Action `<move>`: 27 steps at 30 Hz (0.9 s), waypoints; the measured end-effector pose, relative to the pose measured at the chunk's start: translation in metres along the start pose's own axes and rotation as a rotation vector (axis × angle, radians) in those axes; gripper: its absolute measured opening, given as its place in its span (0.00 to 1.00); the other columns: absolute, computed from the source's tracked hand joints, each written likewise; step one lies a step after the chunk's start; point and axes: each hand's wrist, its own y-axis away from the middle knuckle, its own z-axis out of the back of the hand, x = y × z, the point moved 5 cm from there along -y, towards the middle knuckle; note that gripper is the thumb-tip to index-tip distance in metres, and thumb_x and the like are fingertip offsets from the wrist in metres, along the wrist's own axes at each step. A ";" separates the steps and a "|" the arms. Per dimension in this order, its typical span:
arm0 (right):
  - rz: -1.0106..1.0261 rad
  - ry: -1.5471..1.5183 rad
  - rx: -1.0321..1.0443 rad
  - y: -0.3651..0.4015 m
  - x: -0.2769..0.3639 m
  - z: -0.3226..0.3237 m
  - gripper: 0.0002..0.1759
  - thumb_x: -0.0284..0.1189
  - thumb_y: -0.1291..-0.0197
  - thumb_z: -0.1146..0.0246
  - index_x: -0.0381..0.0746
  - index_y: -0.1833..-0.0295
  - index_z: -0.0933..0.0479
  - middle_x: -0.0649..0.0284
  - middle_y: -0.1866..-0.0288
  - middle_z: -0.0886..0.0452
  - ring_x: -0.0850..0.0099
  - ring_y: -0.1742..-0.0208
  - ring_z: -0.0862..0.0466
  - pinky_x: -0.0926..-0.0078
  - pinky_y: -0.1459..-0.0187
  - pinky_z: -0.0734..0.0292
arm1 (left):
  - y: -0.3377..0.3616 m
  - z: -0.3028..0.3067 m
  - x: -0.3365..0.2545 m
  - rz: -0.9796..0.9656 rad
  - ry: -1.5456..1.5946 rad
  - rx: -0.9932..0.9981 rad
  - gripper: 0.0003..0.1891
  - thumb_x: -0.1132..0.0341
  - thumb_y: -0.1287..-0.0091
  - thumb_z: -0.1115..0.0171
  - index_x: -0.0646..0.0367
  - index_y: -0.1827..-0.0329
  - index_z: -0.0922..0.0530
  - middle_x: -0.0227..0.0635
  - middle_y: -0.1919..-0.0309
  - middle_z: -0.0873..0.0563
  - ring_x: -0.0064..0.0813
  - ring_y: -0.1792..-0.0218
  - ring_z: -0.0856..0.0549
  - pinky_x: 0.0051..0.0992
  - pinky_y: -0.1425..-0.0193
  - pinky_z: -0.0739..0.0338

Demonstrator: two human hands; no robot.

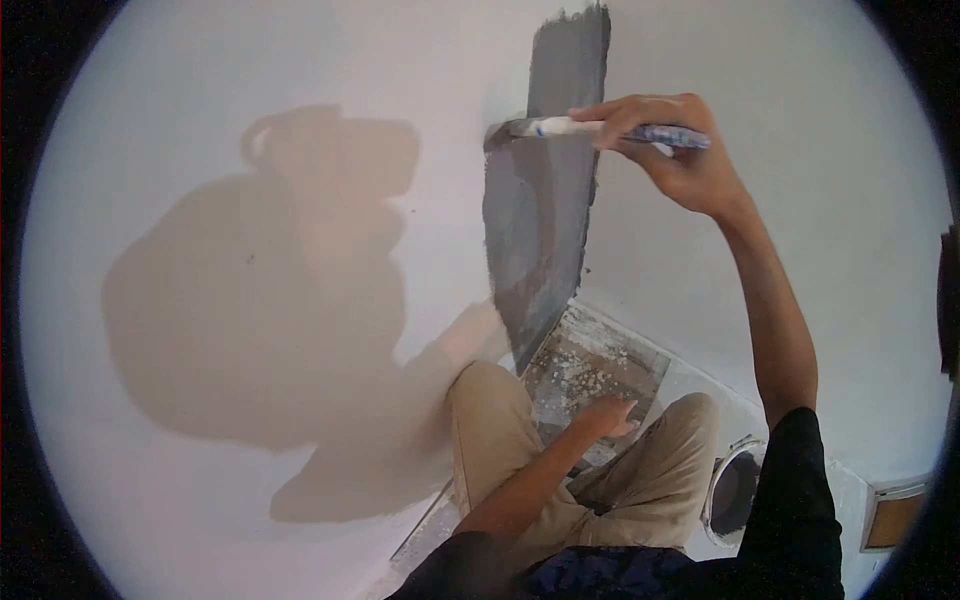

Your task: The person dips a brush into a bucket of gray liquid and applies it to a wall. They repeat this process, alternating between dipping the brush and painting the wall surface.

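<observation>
My right hand (pixel 695 175) is closed round the handle of a paintbrush (pixel 570 127), held nearly level with its bristles to the left. Those bristles touch the left edge of a wet grey band (pixel 535 210) that runs down the corner where two white walls meet. My left hand (pixel 606 414) hangs between my knees above the spattered floor, its fingers loosely stretched and nothing visible in it.
A white-rimmed bucket (pixel 711 505) with dark grey contents stands right of my right knee. Paint spots cover the floor tile (pixel 640 370) in the corner. My shadow falls on the left wall (pixel 80 220). A brown framed object (pixel 897 522) sits at lower right.
</observation>
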 end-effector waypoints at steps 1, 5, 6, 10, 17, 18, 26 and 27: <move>-0.002 0.003 -0.004 0.003 0.002 0.004 0.13 0.11 0.53 0.41 0.37 0.65 0.18 0.54 0.56 0.16 0.67 0.47 0.17 0.67 0.46 0.21 | 0.000 -0.002 0.002 0.002 0.002 -0.004 0.35 0.46 0.33 0.49 0.58 0.29 0.42 0.54 0.32 0.37 0.50 0.33 0.35 0.41 0.29 0.39; -0.007 -0.063 0.094 0.023 0.005 -0.012 0.11 0.11 0.54 0.37 0.38 0.68 0.19 0.54 0.55 0.15 0.64 0.54 0.15 0.71 0.55 0.18 | -0.013 -0.010 0.005 -0.021 -0.012 -0.024 0.36 0.46 0.34 0.49 0.59 0.28 0.42 0.55 0.33 0.36 0.52 0.34 0.33 0.42 0.31 0.37; -0.016 -0.042 0.122 0.023 0.007 -0.022 0.11 0.12 0.55 0.37 0.38 0.68 0.19 0.54 0.55 0.15 0.64 0.54 0.15 0.70 0.55 0.18 | -0.015 -0.013 0.004 -0.032 -0.025 -0.021 0.36 0.46 0.34 0.48 0.59 0.29 0.42 0.55 0.33 0.36 0.52 0.35 0.33 0.43 0.31 0.36; 0.032 -0.044 0.083 0.017 0.002 -0.038 0.11 0.12 0.55 0.37 0.38 0.66 0.19 0.55 0.55 0.15 0.64 0.54 0.15 0.70 0.55 0.18 | -0.004 -0.005 -0.001 -0.015 0.010 -0.030 0.36 0.47 0.35 0.46 0.59 0.29 0.42 0.55 0.34 0.34 0.53 0.36 0.31 0.42 0.32 0.35; 0.037 0.055 -0.140 -0.003 0.008 -0.004 0.13 0.12 0.53 0.39 0.39 0.63 0.18 0.58 0.55 0.15 0.64 0.50 0.16 0.70 0.50 0.19 | -0.009 -0.006 0.001 -0.010 -0.082 -0.033 0.36 0.43 0.33 0.52 0.57 0.28 0.43 0.52 0.34 0.33 0.50 0.36 0.31 0.44 0.33 0.34; 0.033 0.081 -0.140 -0.002 0.011 0.001 0.13 0.12 0.53 0.39 0.39 0.63 0.18 0.58 0.54 0.15 0.65 0.50 0.16 0.71 0.51 0.19 | -0.011 -0.008 0.002 -0.008 -0.125 -0.029 0.36 0.41 0.32 0.55 0.57 0.28 0.43 0.51 0.35 0.33 0.49 0.36 0.30 0.45 0.34 0.33; -0.003 0.017 0.028 0.027 0.011 -0.033 0.11 0.14 0.55 0.37 0.40 0.66 0.18 0.56 0.55 0.15 0.67 0.56 0.14 0.72 0.58 0.18 | -0.010 -0.010 0.002 -0.040 -0.023 -0.126 0.35 0.48 0.34 0.46 0.62 0.31 0.39 0.53 0.37 0.30 0.49 0.37 0.29 0.41 0.34 0.34; 0.000 0.008 0.007 0.025 0.011 -0.037 0.10 0.14 0.55 0.37 0.40 0.67 0.19 0.56 0.55 0.15 0.67 0.58 0.14 0.72 0.60 0.18 | -0.010 -0.009 0.001 -0.055 -0.047 -0.127 0.35 0.48 0.34 0.46 0.62 0.31 0.39 0.53 0.37 0.30 0.49 0.37 0.29 0.41 0.34 0.33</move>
